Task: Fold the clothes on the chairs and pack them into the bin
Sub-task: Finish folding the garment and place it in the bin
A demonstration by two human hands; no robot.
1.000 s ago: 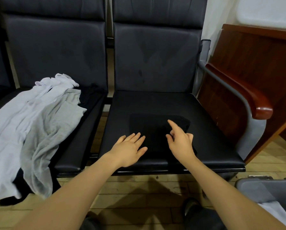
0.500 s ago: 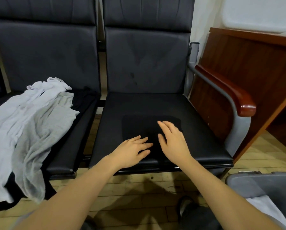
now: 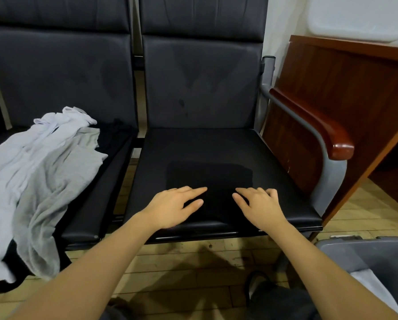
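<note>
Two hands: left hand [image 3: 172, 207] and right hand [image 3: 260, 206] lie apart, flat, fingers relaxed, gripping nothing, each resting on the near part of the folded black garment [image 3: 210, 175].
Black garment: a dark, squared-off fold on the seat of the right chair [image 3: 283, 188], towards its front edge; hard to tell from the black seat.
Unfolded clothes: a white piece [image 3: 20, 146] and a grey piece [image 3: 54, 181] sprawl over the left chair [image 3: 110, 172], hanging past its front edge, with dark cloth under them.
Bin: the grey bin [image 3: 346, 252] sits at lower right, just beside the chair, with something pale inside.
Likely step: smoothing the fold before lifting it across.
Risk, fold opening: lifting by the near edge alone would probably let the layers fall open, since nothing pins them.
Risk, missed edge: black on black hides the outline, so fingers may catch only the top layer.
Risk, pile sliding: the draped clothes look ready to slip to the floor if tugged.
</note>
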